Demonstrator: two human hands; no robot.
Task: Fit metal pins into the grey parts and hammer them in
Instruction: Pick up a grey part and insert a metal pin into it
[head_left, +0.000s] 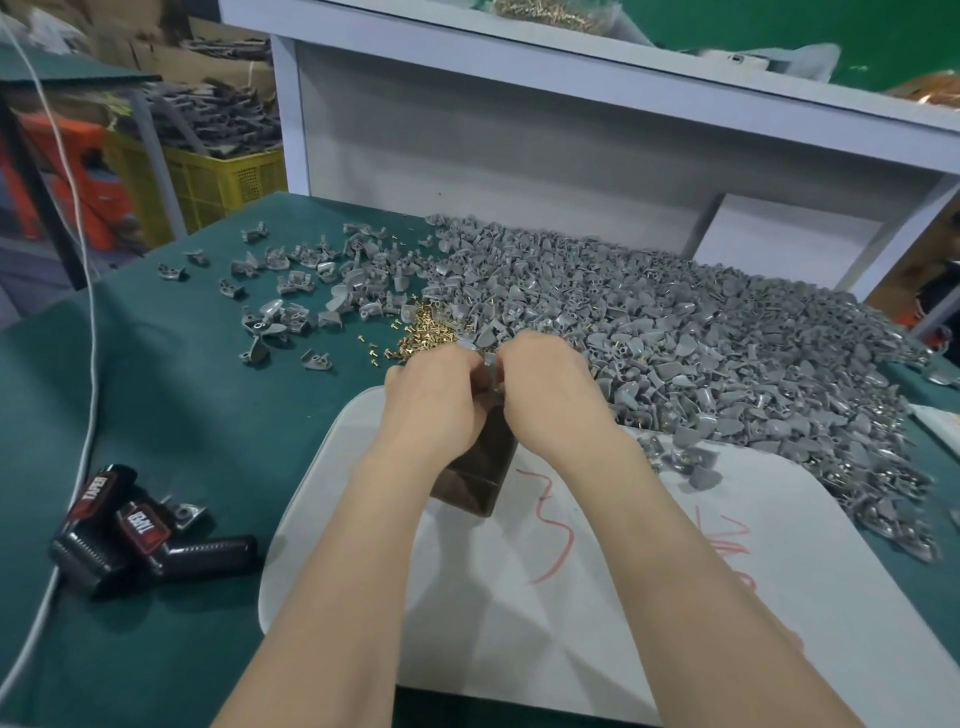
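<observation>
left grip (436, 395) and right grip (550, 389) both pinch one grey part (491, 370) (over a brown block (475, 480)).

The table (171, 415) wore a dark green covering. A broad heap of grey parts (675, 332) filled its far right side, thinning leftward into scattered pieces (291, 270). A small pile of brass pins (423, 327) lay at the heap's near edge. Nearer lay a white board (597, 597) (scribbled in red), and at the left two black tools (119, 525) beside a white cable (91, 395).
</observation>
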